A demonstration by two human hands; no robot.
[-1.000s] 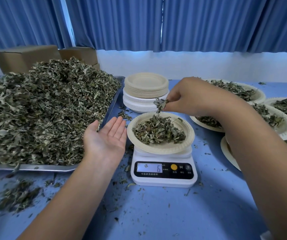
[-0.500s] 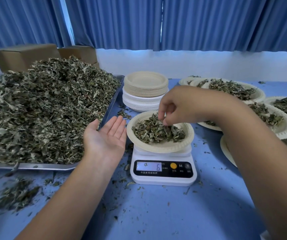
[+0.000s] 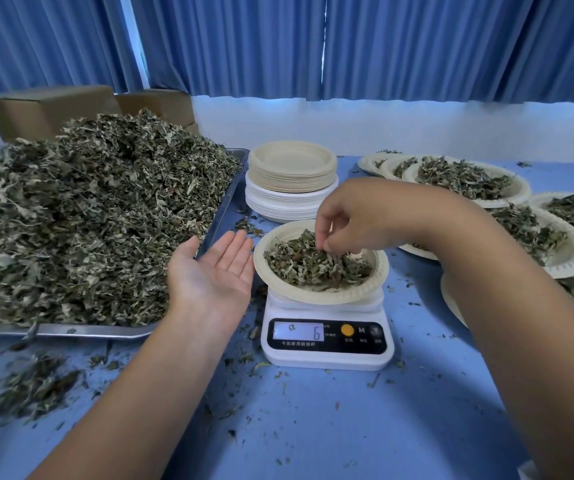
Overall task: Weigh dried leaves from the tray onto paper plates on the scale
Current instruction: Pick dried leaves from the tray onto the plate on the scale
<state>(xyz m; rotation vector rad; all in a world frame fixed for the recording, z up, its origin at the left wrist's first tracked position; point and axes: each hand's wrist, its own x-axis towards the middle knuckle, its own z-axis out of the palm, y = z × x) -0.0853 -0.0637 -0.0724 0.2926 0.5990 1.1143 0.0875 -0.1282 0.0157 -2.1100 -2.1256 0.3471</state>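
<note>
The right hand [image 3: 354,216] hangs over the paper plate [image 3: 313,296] on the scale [image 3: 327,355], its fingers [image 3: 320,241] curled downward and bunched against the thumb. Their tips are sunk in the top of the dried leaves [image 3: 313,268] heaped on that plate. They seem to pinch a few leaves, though the tips are partly buried. The left hand [image 3: 212,271] lies palm up just beside the plate's left rim, between it and the tray [image 3: 70,330], fingers straight, together and holding nothing. The scale's display shows a 6. The tray carries a tall heap of leaves [image 3: 88,220]. Behind the scale stands a stack of plates [image 3: 290,168], and filled plates [image 3: 469,178] crowd the right of the worktop [image 3: 313,427], the right forearm hiding some of them. Leaf crumbs litter the worktop.
</note>
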